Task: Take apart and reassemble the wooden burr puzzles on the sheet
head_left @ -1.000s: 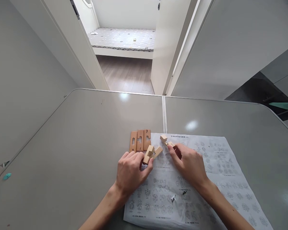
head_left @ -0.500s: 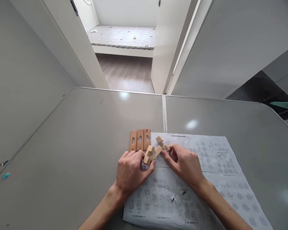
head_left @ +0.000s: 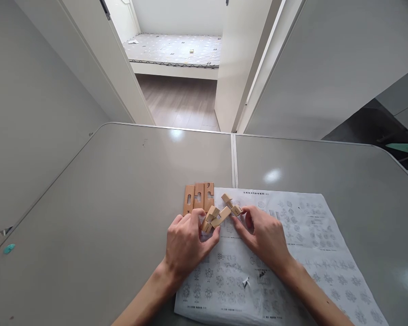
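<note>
My left hand (head_left: 185,240) is closed around interlocked pale wooden puzzle pieces (head_left: 211,217), gripped between thumb and fingers. One bar of this cluster slants up to the right. In my right hand (head_left: 265,233), thumb and forefinger pinch the near end of a notched wooden puzzle piece (head_left: 237,210) with a dark mark on its end. Its far end points up and left over the printed sheet (head_left: 306,244). The two holds are close together; whether the pieces touch I cannot tell. Beyond my left hand lie three flat, slotted reddish-brown wooden pieces (head_left: 199,197), side by side and numbered.
The sheet of line diagrams lies on a grey table (head_left: 122,194) with a metal seam (head_left: 234,160). A small torn hole (head_left: 246,282) shows in the paper. A turquoise bit (head_left: 9,248) is near the left edge. Past the table, a doorway shows a bed (head_left: 173,50).
My right hand and its notched piece have shifted very slightly right. The cluster in my left hand has turned a little. The flat pieces stay in place.
</note>
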`<action>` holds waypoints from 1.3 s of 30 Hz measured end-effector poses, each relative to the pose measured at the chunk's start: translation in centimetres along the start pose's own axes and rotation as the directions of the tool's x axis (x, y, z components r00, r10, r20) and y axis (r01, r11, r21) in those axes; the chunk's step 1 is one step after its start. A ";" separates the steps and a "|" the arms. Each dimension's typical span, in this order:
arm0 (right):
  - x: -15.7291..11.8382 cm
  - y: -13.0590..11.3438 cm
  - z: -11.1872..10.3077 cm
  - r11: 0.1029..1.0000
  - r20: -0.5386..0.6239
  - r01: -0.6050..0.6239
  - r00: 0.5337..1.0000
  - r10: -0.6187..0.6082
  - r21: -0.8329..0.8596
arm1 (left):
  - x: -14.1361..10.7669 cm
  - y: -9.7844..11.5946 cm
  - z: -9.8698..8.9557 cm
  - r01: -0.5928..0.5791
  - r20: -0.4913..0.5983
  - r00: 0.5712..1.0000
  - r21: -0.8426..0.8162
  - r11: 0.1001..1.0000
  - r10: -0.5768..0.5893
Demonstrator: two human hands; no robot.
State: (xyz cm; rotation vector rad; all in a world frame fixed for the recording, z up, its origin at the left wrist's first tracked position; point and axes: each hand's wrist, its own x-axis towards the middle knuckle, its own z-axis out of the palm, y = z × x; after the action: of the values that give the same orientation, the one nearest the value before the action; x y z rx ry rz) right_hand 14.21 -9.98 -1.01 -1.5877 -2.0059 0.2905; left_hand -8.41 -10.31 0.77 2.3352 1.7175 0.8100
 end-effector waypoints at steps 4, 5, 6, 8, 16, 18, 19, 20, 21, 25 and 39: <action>-0.3 0.2 0.1 1.000 -0.001 0.007 1.000 -0.007 0.000 | 0.1 0.1 -0.1 -0.009 0.009 1.000 0.005 1.000 0.009; -0.3 0.3 0.1 1.000 -0.001 0.009 1.000 -0.009 0.000 | 0.1 0.1 -0.1 -0.011 0.011 1.000 0.006 1.000 0.011; -0.4 0.3 0.0 1.000 -0.001 0.011 1.000 -0.011 0.001 | 0.1 0.1 -0.1 -0.012 0.013 1.000 0.007 1.000 0.012; -0.4 0.3 0.0 1.000 0.001 0.011 1.000 -0.011 0.004 | 0.1 0.1 -0.1 -0.011 0.015 1.000 0.011 1.000 0.011; -0.4 0.4 0.0 1.000 0.009 -0.005 1.000 0.005 0.019 | 0.1 0.0 0.1 -0.013 0.022 1.000 0.020 1.000 0.012; -0.4 0.4 0.0 1.000 0.010 -0.010 1.000 0.010 0.026 | 0.1 0.1 0.0 -0.012 0.014 1.000 0.022 1.000 0.012; -0.4 0.4 0.0 0.999 0.012 -0.014 1.000 0.014 0.032 | 0.2 0.1 -0.1 -0.012 0.007 1.000 0.022 1.000 0.011; -0.4 0.4 -0.1 0.999 0.015 -0.018 1.000 0.017 0.039 | 0.1 0.1 -0.1 -0.012 0.000 1.000 0.021 1.000 0.012; -0.4 0.4 -0.1 0.999 0.017 -0.021 1.000 0.020 0.048 | 0.1 0.2 -0.2 -0.015 -0.008 1.000 0.020 1.000 0.015; -0.4 0.4 -0.3 0.993 0.023 -0.050 0.999 0.047 0.105 | 0.0 0.3 -0.2 -0.064 -0.051 0.997 -0.020 0.998 0.063; -0.3 0.3 -0.8 0.947 0.065 -0.169 0.985 0.157 0.275 | -1.6 1.8 0.1 -0.499 0.112 0.818 -0.347 0.794 0.564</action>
State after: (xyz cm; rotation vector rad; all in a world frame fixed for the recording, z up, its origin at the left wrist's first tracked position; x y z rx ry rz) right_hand 14.91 -10.31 -0.61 -1.5760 -1.7735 0.6472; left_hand -7.16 -12.31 0.84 2.5866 0.7675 0.7889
